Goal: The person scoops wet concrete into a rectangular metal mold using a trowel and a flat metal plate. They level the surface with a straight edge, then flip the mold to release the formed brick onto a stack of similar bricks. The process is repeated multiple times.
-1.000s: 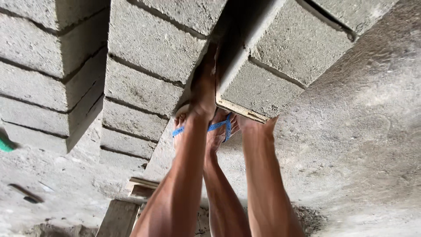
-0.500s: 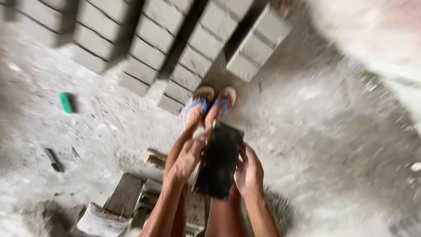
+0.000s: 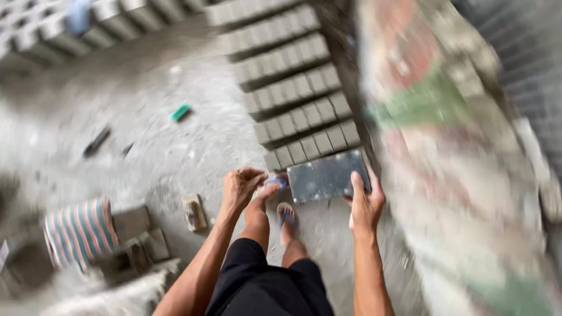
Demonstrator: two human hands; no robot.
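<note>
A: What is the person holding?

B: A flat, dark grey rectangular plate (image 3: 328, 175), dull like metal or wet board. The right hand (image 3: 366, 202) grips its right end, thumb lying up over the face and the other fingers hidden behind. It is held out level over the feet, long side across the body, which suits a wide, flat thing carried by its ends.

A: And the left hand?

B: The left hand (image 3: 241, 186) is near the plate's left end, fingers curled in loosely. The view is blurred there, so I cannot tell whether it touches the plate or holds anything.

A: What lies around the plate?

B: Just beyond its far edge run rows of grey concrete blocks (image 3: 293, 88), laid side by side on the dusty grey concrete floor (image 3: 175, 146) with gaps between rows, likely so that they dry and can be reached. Below the plate are the person's feet in blue-strapped sandals (image 3: 284, 210) and black shorts (image 3: 263, 287).

A: Anything to the sides?

B: To the right of the plate, close by, rises a tall blurred stack, grey with green and reddish patches (image 3: 433, 117); I cannot say what it is. Well to the left of the plate lie a small green block (image 3: 181, 112) and a dark stick-like object (image 3: 96, 141). Lower left of the plate, a small wooden block (image 3: 194, 212) sits on the floor, and farther left a striped roll in red, blue and white (image 3: 81, 231) lies among wood scraps.
</note>
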